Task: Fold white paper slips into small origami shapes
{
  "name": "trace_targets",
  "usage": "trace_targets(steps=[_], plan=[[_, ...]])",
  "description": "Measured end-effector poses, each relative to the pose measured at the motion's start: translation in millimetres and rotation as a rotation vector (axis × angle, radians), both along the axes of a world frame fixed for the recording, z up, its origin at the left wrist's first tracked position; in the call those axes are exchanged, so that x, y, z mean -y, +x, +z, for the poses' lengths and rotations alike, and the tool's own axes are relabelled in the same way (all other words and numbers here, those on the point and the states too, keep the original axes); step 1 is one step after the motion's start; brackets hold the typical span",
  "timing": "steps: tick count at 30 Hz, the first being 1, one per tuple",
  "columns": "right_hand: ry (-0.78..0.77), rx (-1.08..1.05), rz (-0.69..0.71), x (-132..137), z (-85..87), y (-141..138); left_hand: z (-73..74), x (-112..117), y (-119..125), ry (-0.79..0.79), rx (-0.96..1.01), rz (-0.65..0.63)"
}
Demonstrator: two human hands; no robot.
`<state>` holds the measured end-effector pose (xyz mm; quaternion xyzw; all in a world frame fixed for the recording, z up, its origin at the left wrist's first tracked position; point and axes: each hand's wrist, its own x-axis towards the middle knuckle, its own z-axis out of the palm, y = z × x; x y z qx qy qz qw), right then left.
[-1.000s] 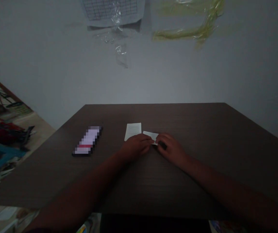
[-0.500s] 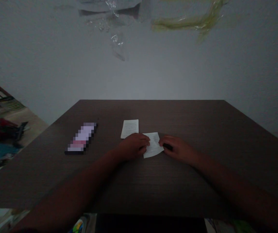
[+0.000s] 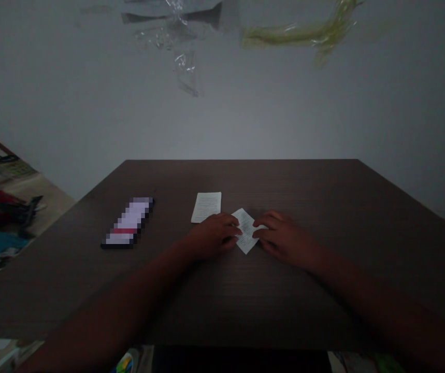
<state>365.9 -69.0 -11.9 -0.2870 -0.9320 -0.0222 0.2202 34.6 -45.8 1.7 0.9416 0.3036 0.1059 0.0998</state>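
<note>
A small square sheet of printed paper lies on the table between my two hands, turned so that one corner points toward me. My left hand grips its left corner, thumb and fingertips closed on the edge. From the other side, my right hand has the right corner between its thumb and fingers, covering part of it. Just beyond my left hand rests a stack of similar printed paper, its near right corner close to my fingers.
A phone with a blurred-out screen lies on the left of the dark brown table. Behind the table rises a pale wall bearing strips of tape. Assorted belongings are on the floor at the left.
The sheet has turned from roughly square-on to a diamond position. My right hand's fingers have spread somewhat and shifted on its right side; my left hand stays nearly in place.
</note>
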Motion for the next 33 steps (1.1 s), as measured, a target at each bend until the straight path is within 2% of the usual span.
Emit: trace_targets(steps=[7,17,23,28,33], plan=[[-0.104,-0.124,-0.11,1.3,3.5,0.6,0.1,3.2,-0.7,-0.018,0.027,-0.05],[-0.245,-0.261,-0.09,-18.2,-0.9,14.6,-1.7,-11.1,-7.1,-0.025,0.021,0.054],[-0.261,-0.336,-0.143,-25.6,-7.7,21.9,3.9,-8.5,-6.3,-0.017,0.02,0.013],[-0.284,-0.387,-0.167,-26.8,-6.3,19.6,10.4,0.5,-2.8,-0.047,0.025,-0.043],[-0.298,-0.513,-0.22,-21.6,-6.8,13.3,8.1,2.0,-1.3,-0.033,0.039,-0.073]])
